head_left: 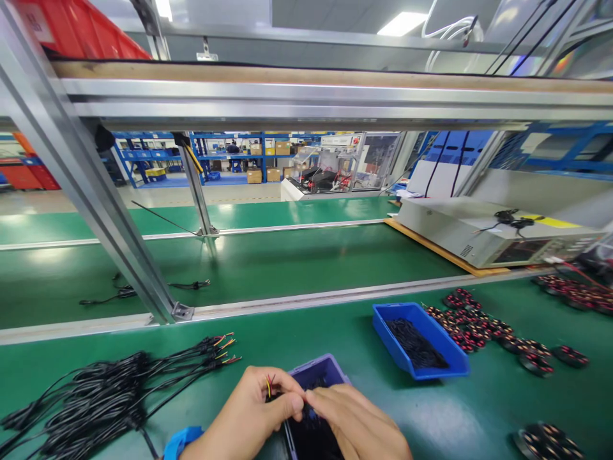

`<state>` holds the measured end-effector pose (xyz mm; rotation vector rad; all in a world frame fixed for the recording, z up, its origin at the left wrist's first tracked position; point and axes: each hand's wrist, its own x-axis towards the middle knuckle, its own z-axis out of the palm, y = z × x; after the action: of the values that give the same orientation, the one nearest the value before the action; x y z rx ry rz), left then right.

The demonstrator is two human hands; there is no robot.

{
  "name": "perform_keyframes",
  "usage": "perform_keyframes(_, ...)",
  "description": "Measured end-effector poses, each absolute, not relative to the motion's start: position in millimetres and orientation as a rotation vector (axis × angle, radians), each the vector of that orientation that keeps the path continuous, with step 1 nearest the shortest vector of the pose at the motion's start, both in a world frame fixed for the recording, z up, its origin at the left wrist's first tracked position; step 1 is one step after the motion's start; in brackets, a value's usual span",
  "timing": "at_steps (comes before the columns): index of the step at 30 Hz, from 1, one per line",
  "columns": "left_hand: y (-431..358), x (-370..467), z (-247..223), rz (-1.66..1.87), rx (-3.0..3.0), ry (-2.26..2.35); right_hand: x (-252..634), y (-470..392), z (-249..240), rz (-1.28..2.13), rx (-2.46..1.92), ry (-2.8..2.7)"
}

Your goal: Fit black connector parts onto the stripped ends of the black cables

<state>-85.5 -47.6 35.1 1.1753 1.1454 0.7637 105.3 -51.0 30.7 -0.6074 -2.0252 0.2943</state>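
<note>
My left hand (253,409) is closed, thumb and forefinger pinched around a thin cable end whose red and yellow wires (269,386) stick up behind the fingers. Touching its fingertips, my right hand (357,418) has its fingers pressed together; what they grip is too small to name. Both hands are above a purple bin (330,364) holding small dark parts. On the left, a pile of black cables (105,396) has stripped coloured wire ends pointing right.
A blue tray (457,367) of black pieces is on the right, beside copper-and-black coils (472,329). A metal upright (96,172) rises at left. Behind are a grey instrument (460,223) and a low metal rail (311,300). An overhead shelf spans the view.
</note>
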Motion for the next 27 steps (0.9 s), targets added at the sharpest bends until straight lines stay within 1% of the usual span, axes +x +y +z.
perform_keyframes(4, -47, -86, 32, 0.732, 1.179, 1.139, 105, -52, 28, 0.301, -0.657, -1.969)
perform_keyframes(9, -48, -85, 33, 0.761, 1.131, 1.161, 105, -52, 26, 0.288, -0.564, -2.044)
perform_keyframes(11, -49, -85, 34, 0.772, 1.123, 1.140, 106, -53, 25, 0.301, -0.625, -2.013)
perform_keyframes(15, -50, -85, 34, 0.765, 1.131, 1.113, 105, -57, 20, 0.378, -0.885, -1.798)
perform_keyframes(17, -50, -85, 35, 0.748, 1.131, 1.100, 102, -60, 17, 0.405, -0.932, -1.725)
perform_keyframes(27, -51, -85, 35, 0.736, 1.098, 1.071, 96, -62, 12, 0.355, -0.810, -1.674)
